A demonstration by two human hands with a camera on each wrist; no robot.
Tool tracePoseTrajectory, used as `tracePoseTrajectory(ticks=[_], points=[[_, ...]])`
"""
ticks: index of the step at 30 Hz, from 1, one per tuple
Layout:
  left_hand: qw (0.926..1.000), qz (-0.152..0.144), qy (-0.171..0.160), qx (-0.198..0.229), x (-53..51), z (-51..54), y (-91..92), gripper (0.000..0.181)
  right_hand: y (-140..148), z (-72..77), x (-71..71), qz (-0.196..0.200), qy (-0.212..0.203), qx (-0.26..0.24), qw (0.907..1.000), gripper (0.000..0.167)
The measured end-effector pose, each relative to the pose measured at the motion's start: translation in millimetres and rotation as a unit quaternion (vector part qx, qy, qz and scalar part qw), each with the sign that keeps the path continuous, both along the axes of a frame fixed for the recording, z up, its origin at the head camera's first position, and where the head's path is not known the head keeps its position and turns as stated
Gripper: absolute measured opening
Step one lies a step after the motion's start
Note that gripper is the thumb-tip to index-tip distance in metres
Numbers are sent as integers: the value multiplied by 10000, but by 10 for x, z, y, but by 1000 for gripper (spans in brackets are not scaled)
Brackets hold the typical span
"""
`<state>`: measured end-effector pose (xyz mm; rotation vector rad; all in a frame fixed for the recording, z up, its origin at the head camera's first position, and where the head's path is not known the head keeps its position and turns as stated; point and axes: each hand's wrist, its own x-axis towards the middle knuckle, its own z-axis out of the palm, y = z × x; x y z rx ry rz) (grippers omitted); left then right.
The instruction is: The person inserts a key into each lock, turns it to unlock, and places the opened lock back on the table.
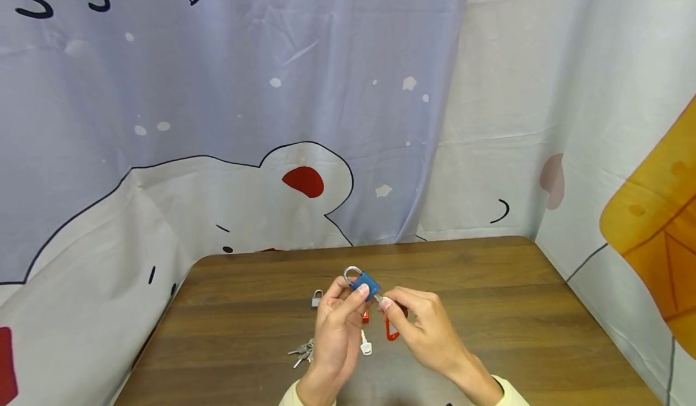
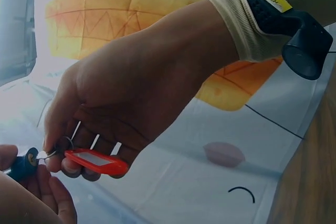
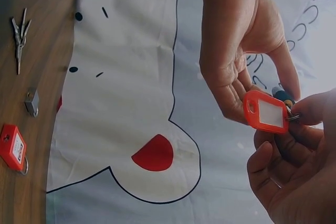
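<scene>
My left hand (image 1: 337, 333) holds a blue padlock (image 1: 365, 286) between thumb and fingers, with its silver shackle up and to the left. My right hand (image 1: 429, 330) pinches a small silver key (image 1: 377, 298) at the padlock's lower end. In the left wrist view, the key (image 2: 48, 155) meets the keyhole face of the padlock (image 2: 23, 165); how deep it sits I cannot tell. A red key tag (image 2: 97, 161) with a white label hangs by a ring from this key, below the right hand's fingers. The right wrist view shows the tag (image 3: 265, 112) covering most of the padlock.
On the brown wooden table (image 1: 489, 309) lie a small grey padlock (image 1: 316, 300), a bunch of keys (image 1: 304, 350) left of the left hand, and a white-headed key (image 1: 366, 347) between the hands. A red padlock (image 3: 12, 147) is partly hidden in the head view. A printed curtain (image 1: 353, 110) hangs behind.
</scene>
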<state>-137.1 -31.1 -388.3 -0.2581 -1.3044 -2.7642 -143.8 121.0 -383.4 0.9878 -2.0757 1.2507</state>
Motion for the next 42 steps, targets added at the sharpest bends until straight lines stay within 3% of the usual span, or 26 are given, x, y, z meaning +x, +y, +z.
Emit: tracePoseTrajectory(ticks=[8, 14, 22, 29, 32, 36, 42], points=[[9999, 7, 84, -108, 9, -18, 15, 12, -35, -34, -7, 105, -105, -107, 9998, 24], [9996, 74, 241, -108, 9, -34, 5, 14, -86, -34, 26, 120, -444, -209, 9987, 26], [9990, 58, 361, -263, 7, -48, 0, 14, -98, -90, 21, 50, -492, -294, 9983, 28], [9985, 83, 343, -411, -5, -71, -14, 17, -92, -154, -7, 476, -1000, -478, 9927, 29], [9982, 172, 286, -495, -15, -87, -20, 18, -84, -183, -32, 988, -1396, -651, 9831, 27], [9975, 339, 184, -600, -31, -112, -33, 18, -78, -210, -57, 1673, -2018, -952, 9603, 26], [9966, 411, 100, -706, -38, -125, -46, 18, -82, -219, -57, 1965, -2497, -1156, 9411, 27]])
